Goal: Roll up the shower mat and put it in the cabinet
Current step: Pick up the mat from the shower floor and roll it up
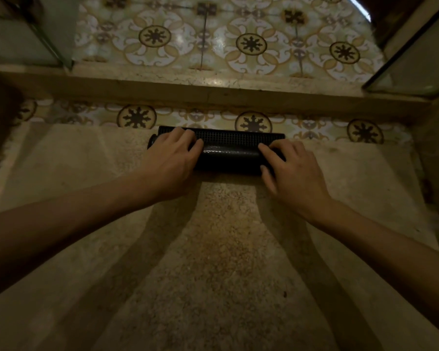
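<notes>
Head view shows the shower mat [228, 150], a black perforated sheet, nearly fully rolled into a tight cylinder on the stone floor [213, 249], close to the far edge where patterned tiles [251, 41] begin below a raised curb [213, 89]. Left hand [173, 158] presses flat over the roll's left end, fingers spread and curled over the top; right hand [289, 168] rests likewise on the right end, not closed around it. A short flap appears unrolled at the far side. Risk: the springy roll may uncoil when lifted unless both hands close fully around it. No cabinet is identifiable here.
</notes>
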Tool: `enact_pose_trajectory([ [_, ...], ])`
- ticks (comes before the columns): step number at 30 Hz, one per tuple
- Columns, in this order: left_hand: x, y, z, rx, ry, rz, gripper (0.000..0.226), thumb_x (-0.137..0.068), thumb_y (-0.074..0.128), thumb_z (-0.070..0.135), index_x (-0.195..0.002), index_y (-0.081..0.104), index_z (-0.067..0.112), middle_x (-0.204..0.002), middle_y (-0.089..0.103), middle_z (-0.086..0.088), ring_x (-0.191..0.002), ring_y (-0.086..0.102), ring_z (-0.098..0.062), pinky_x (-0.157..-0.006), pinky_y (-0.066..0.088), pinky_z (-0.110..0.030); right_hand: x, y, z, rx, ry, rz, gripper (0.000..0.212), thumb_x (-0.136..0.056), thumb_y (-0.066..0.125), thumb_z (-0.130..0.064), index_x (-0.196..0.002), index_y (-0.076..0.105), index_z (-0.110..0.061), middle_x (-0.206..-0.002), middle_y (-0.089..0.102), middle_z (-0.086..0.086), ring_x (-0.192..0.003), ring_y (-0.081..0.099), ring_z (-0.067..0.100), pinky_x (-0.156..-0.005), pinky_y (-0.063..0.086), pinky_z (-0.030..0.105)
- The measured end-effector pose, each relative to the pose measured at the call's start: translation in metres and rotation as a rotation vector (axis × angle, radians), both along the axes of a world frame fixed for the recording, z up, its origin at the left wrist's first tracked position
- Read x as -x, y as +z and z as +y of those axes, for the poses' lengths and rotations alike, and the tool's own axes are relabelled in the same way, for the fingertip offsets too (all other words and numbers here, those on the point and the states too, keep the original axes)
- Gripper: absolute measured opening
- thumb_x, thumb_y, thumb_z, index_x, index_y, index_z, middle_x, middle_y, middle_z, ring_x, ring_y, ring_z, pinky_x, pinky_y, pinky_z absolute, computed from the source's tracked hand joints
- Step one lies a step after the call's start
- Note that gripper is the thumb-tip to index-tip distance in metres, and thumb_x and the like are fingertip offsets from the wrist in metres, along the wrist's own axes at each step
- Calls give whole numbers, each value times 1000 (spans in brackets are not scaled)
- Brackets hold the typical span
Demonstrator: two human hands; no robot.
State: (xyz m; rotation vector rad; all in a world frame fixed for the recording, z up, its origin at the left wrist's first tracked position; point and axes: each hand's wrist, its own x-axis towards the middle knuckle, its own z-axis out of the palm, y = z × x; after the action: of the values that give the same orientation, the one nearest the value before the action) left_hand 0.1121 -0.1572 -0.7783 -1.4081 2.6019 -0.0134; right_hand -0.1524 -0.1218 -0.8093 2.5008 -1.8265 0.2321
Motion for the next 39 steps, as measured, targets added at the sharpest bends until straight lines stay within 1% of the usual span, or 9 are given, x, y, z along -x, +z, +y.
enact_pose_trajectory([
  [5,6,1,-15,-22,15,-14,84,-73,77,44,-136,35,9,-126,52,-10,-111,51,-26,-82,53,-39,1,3,-11,-41,13,-3,53,-99,53,-33,-143,45,-5,-128,59,17,-115,55,32,-93,46,43],
  [9,6,-1,-22,-47,-1,-9,82,-73,76,43,-133,30,12,-130,52,-12,-112,53,-28,-87,54,-41,-3,2,-12,-114,31,-2,60,-92,65,-41,-139,46,-9,-142,51,18,-130,48,34,-106,44,46],
  [14,7,-2,-34,-71,26,79,71,-77,76,39,-130,37,13,-128,54,-11,-110,55,-29,-77,51,-42,-3,8,-27,-156,43,-61,51,-93,66,-35,-136,48,-13,-141,50,9,-129,45,27,-95,50,43],
  [18,14,-5,-35,71,45,-8,57,-82,71,38,-128,50,12,-133,45,-16,-119,43,-31,-88,48,-45,1,6,-32,-98,59,42,49,-97,60,-35,-137,51,-8,-133,52,15,-120,44,32,-93,47,46],
  [24,16,-9,-43,85,65,-13,89,-72,77,47,-140,35,7,-129,47,-13,-113,47,-26,-77,52,-34,3,8,-52,-101,76,111,49,-101,48,-35,-140,47,-5,-127,59,18,-112,49,35,-85,49,44],
  [30,14,-12,-48,72,12,1,109,-62,80,54,-143,28,3,-134,50,-14,-118,51,-28,-90,50,-36,6,11,-66,-103,94,52,36,-101,45,-32,-129,52,-9,-114,67,14,-105,55,34,-69,52,44],
  [32,15,-15,-54,87,-5,14,99,-67,74,57,-140,32,5,-134,51,-14,-117,52,-29,-93,48,-38,6,8,-69,-87,107,70,36,-102,41,-29,-128,53,-7,-115,67,17,-103,59,35,-73,52,42],
  [36,15,-13,-76,32,11,84,82,-75,65,59,-137,38,14,-135,55,-9,-121,54,-29,-104,40,-46,2,2,-79,-77,80,18,38,-104,44,-18,-137,50,0,-140,54,25,-122,54,37,-103,43,47],
  [39,16,-16,-85,6,14,43,90,-71,68,62,-140,34,14,-139,52,-9,-124,51,-29,-109,37,-50,-1,1,-85,-67,41,-8,45,-103,41,-35,-136,51,-5,-140,56,17,-121,50,31,-103,41,44],
])
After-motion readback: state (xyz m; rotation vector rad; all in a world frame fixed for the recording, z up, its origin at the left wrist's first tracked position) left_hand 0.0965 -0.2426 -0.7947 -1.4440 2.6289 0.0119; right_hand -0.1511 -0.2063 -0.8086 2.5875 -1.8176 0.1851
